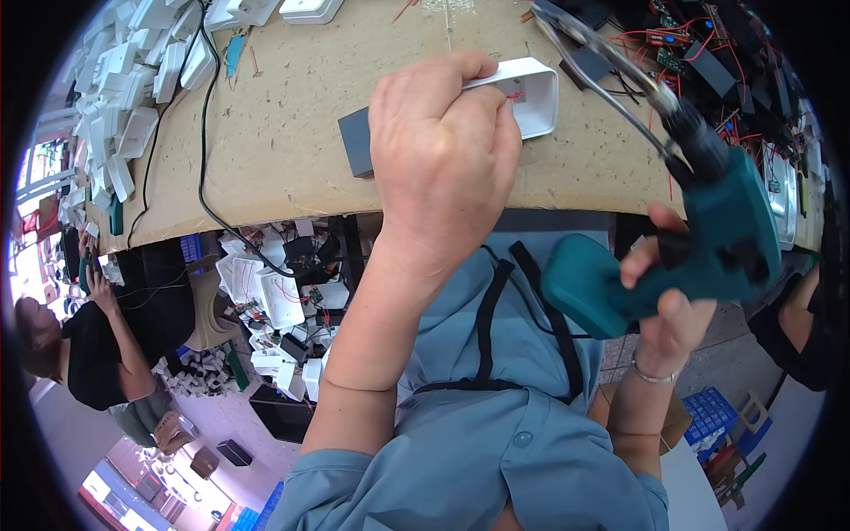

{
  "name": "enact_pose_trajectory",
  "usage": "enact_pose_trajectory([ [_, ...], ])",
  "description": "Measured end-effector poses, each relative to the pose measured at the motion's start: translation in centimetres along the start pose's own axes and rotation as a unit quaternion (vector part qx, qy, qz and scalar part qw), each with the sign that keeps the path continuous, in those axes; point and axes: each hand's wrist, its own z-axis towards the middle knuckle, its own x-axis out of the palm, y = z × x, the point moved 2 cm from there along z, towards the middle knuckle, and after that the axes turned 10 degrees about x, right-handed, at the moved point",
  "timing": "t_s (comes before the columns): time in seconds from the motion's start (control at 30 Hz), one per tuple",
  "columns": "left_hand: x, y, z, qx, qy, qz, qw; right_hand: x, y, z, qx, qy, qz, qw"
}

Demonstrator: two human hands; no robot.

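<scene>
My left hand (443, 150) is closed around a white plastic housing (537, 99), over the bench. The housing's open end faces right, and a bit of red wire shows inside it. A dark grey box-shaped piece (355, 142) sticks out on the left side of this hand; whether the hand touches it is hidden. My right hand (668, 283) is wrapped around the handle of a teal power drill (739, 230), raised at the bench's front edge on the right. From its black chuck, long metal prongs (611, 71) reach up and left over the bench.
White housings (133, 97) are heaped at the bench's far left, near a black cable (205, 133). Circuit boards with red wires (699, 53) crowd the far right. Below the bench lie more housings (279, 301). A person (97, 345) works at left; another person's arm (801, 310) shows at right.
</scene>
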Motion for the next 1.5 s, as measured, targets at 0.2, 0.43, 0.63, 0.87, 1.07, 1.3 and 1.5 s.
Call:
enact_pose_trajectory([
  [0.2, -0.1, -0.1, 1.0, -0.01, 0.014, 0.007, 1.0, -1.5, 0.8, -4.0, -0.072, -0.11, -0.129, 0.983],
  [0.43, -0.3, 0.0, 1.2, -0.056, 0.04, -0.025, 0.997, -2.0, 0.0, -5.2, -0.066, -0.124, -0.165, 0.976],
  [0.63, -1.0, 0.7, 1.5, -0.038, 0.053, -0.051, 0.997, -2.0, 0.0, -4.9, -0.051, -0.105, -0.134, 0.984],
  [0.87, -0.1, 0.3, 1.1, 0.048, 0.054, 0.005, 0.997, -2.1, -0.3, -5.0, -0.038, -0.078, -0.118, 0.989],
  [1.07, 0.9, 1.1, 0.6, 0.059, 0.018, -0.06, 0.996, -2.3, -0.3, -5.1, -0.046, -0.071, -0.119, 0.989],
  [1.3, 0.9, 0.5, 0.6, 0.075, 0.006, 0.03, 0.997, -2.2, -0.4, -5.4, -0.039, -0.075, -0.139, 0.987],
  [1.5, 0.9, 0.0, 1.0, 0.067, 0.02, 0.068, 0.995, -2.3, -0.3, -5.3, -0.055, -0.061, -0.178, 0.981],
])
